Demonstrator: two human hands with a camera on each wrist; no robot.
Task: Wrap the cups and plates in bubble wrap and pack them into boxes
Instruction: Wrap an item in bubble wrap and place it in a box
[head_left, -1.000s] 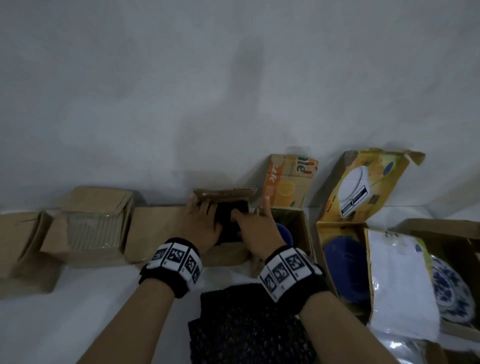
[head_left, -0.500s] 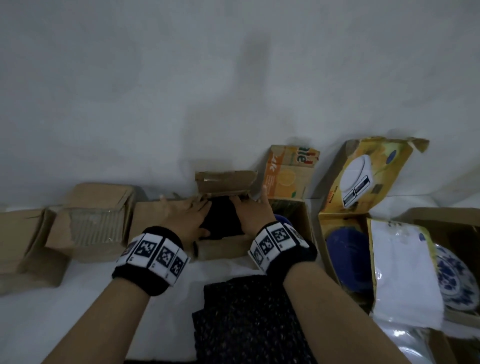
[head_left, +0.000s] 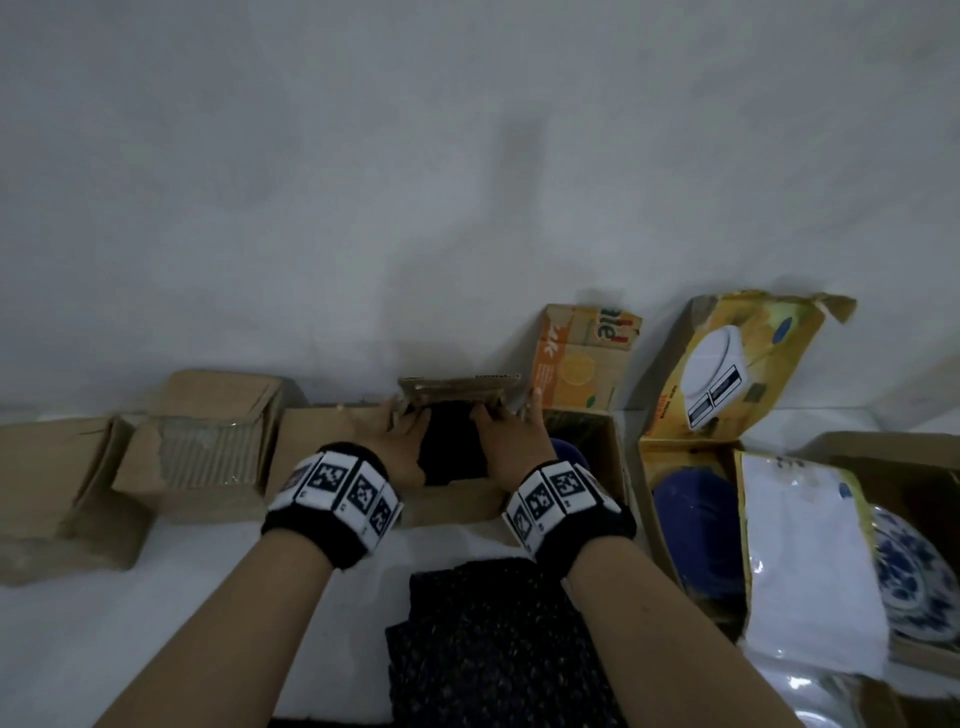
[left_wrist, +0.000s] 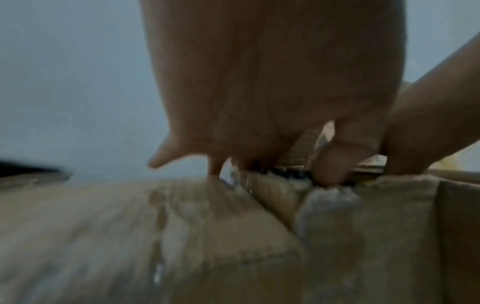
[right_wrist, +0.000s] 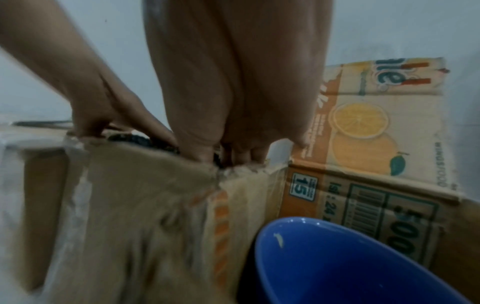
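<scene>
A small brown cardboard box (head_left: 457, 501) stands against the wall with its back flap (head_left: 460, 387) up. A dark wrapped bundle (head_left: 451, 452) sits inside it. My left hand (head_left: 397, 447) lies along the bundle's left side, fingers reaching down past the box's torn rim (left_wrist: 337, 193). On the bundle's right side my right hand (head_left: 511, 447) pushes its straight fingers (right_wrist: 241, 152) down between bundle and wall. What the wrapping holds is hidden. A blue cup (right_wrist: 350, 263) stands unwrapped in the orange-printed box (head_left: 582, 364) to the right.
A yellow box (head_left: 727, 364) at the right holds a blue plate (head_left: 696, 530), with a white sheet (head_left: 810, 561) and a blue-patterned plate (head_left: 914, 577) beside it. Closed brown boxes (head_left: 208, 447) line the wall on the left. Dark speckled material (head_left: 493, 649) lies between my forearms.
Both hands have moved forward and down with the dark bundle, which now sits lower in the small box. The back flap stays raised.
</scene>
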